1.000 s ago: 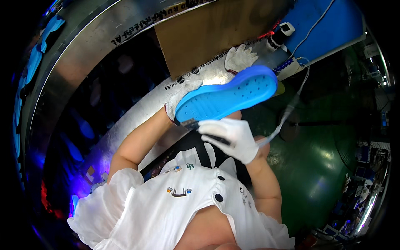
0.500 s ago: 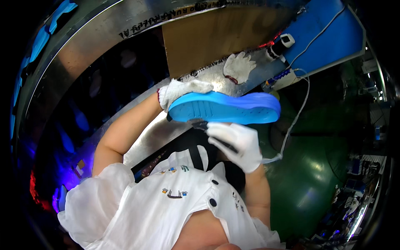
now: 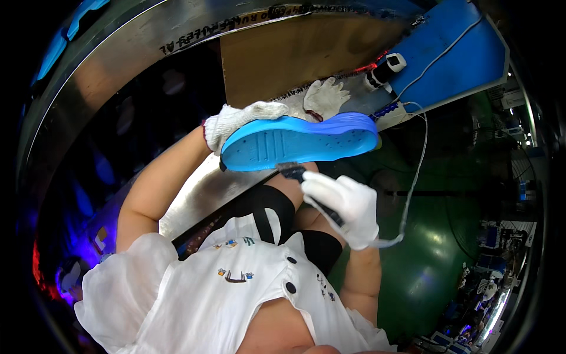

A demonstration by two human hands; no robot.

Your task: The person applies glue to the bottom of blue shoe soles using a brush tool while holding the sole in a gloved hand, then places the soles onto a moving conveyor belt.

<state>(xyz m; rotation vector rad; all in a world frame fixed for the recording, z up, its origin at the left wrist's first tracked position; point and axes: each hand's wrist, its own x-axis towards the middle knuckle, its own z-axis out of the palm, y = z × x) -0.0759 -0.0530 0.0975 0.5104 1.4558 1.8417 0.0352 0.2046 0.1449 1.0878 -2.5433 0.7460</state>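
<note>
A blue shoe sole (image 3: 299, 143) is held up in front of me, its dished, grooved face turned toward me. My left hand (image 3: 239, 122), in a white knit glove, grips the sole's far left edge; most of the fingertips are hidden behind it. Gloved in white too, my right hand (image 3: 348, 206) is closed round a brush (image 3: 293, 171) with a dark handle. The brush's tip is at the sole's near edge; whether it touches I cannot tell. A pale tube (image 3: 407, 203) runs from beside my right hand up to a fitting near the bench.
A loose white glove (image 3: 325, 98) lies on the metal bench beyond the sole. Brown cardboard (image 3: 300, 53) covers part of the machine there. A white-and-black device (image 3: 386, 69) stands by a blue panel (image 3: 454, 53). At the left is a dark conveyor (image 3: 112, 141) carrying dim sole-like shapes.
The sole has shifted a little left and up in view, along with the background. My right hand has moved slightly down from the sole, and the brush shows more plainly.
</note>
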